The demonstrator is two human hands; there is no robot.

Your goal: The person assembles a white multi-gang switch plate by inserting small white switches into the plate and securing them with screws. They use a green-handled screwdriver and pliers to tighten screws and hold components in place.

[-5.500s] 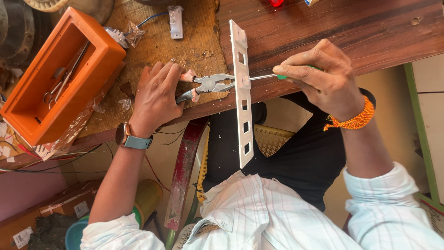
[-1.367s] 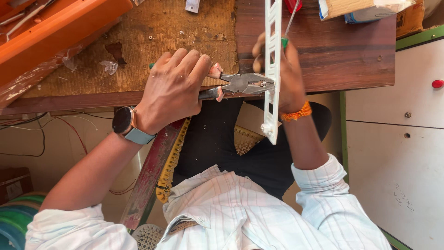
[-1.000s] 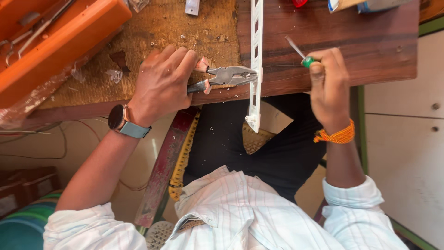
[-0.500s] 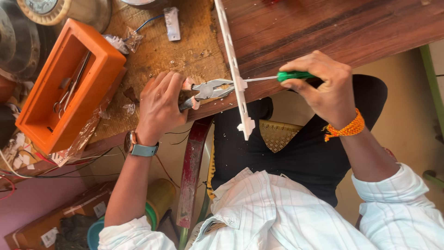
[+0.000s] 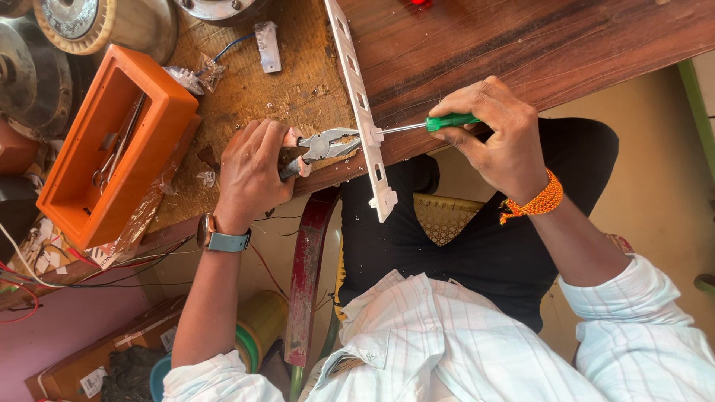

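A long white slotted strip (image 5: pixel 363 112) stands on edge across the wooden workbench (image 5: pixel 521 52), its lower end hanging past the bench's near edge. My left hand (image 5: pixel 249 175), with a watch on the wrist, grips a pair of pliers (image 5: pixel 322 146) whose jaws clamp the strip from the left side. My right hand (image 5: pixel 499 134), wearing an orange thread bracelet, holds a green-handled screwdriver (image 5: pixel 428 125); its thin shaft points left and its tip touches the strip just opposite the pliers.
An orange open box (image 5: pixel 112 141) holding small tools sits at the left. Metal motor parts (image 5: pixel 97 22) lie at the top left. A small white part with blue wire (image 5: pixel 267 46) rests on the worn bench patch. Loose wires (image 5: pixel 30 275) trail lower left.
The view shifted and the strip tilted. My right hand went from behind the strip, out to the right, then brought the screwdriver tip against the strip. My left hand kept the pliers clamped.
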